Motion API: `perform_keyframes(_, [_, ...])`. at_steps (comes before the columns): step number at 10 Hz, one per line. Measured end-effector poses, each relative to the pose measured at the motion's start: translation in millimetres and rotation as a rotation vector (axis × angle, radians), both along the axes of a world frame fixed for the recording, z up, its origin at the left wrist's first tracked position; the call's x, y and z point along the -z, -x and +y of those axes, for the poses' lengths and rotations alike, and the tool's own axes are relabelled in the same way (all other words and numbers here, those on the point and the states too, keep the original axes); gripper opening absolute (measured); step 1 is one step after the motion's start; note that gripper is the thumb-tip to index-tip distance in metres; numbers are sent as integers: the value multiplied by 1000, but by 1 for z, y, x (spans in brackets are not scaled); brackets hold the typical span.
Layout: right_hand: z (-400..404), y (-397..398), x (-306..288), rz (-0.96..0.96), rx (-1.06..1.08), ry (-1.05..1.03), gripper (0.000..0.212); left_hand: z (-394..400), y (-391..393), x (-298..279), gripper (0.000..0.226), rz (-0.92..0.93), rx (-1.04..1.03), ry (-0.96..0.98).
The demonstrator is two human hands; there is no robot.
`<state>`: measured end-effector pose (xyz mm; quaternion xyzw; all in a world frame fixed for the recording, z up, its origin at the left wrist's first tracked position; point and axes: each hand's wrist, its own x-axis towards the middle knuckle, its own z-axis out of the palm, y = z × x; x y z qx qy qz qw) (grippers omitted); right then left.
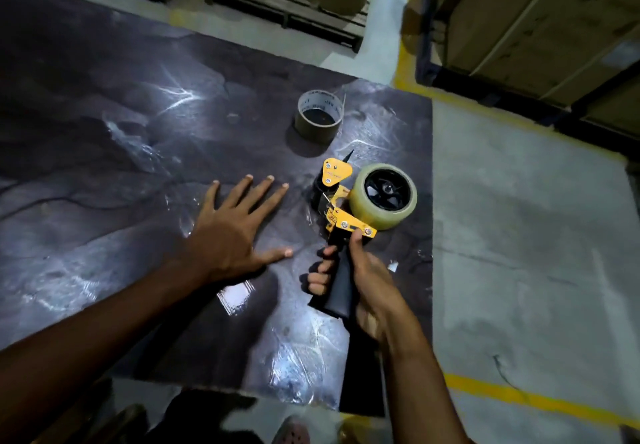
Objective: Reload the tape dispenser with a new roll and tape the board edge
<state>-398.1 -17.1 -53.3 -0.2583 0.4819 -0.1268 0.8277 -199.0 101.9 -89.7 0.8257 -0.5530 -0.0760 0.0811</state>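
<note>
While the left hand (230, 236) lies flat and palm-down on the dark, glossy, film-wrapped board (114, 153), its fingers spread wide and gripping nothing, the right hand (360, 277) is closed around the black pistol handle of the yellow metal tape dispenser (341, 208). The right thumb presses against the yellow side plate just above the handle; the remaining fingers wrap the grip from the far side.

The dispenser is held near the right edge of the board, its handle pointing toward the person. A full roll of clear packing tape (382, 196) sits on the black spoked hub of the dispenser, on the side toward the board's right edge. The yellow front plate and black roller face away from the person, toward the board's far corner. Whether the roller touches the board cannot be determined.

A nearly spent brown cardboard tape core (320, 114), printed white inside, stands on end on the board beyond the dispenser, apart from it, with a loose strip rising from its rim.

The board rests over a grey concrete floor (519, 236) marked with yellow lines (526, 398). Brown cardboard cartons (540, 18) stand at the upper right.
</note>
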Motion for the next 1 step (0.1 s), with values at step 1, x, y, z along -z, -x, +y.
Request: perform_keyframes(1, [2,14,-5,475,-73,612,44,2,-2,-2,106,-7,40,-5])
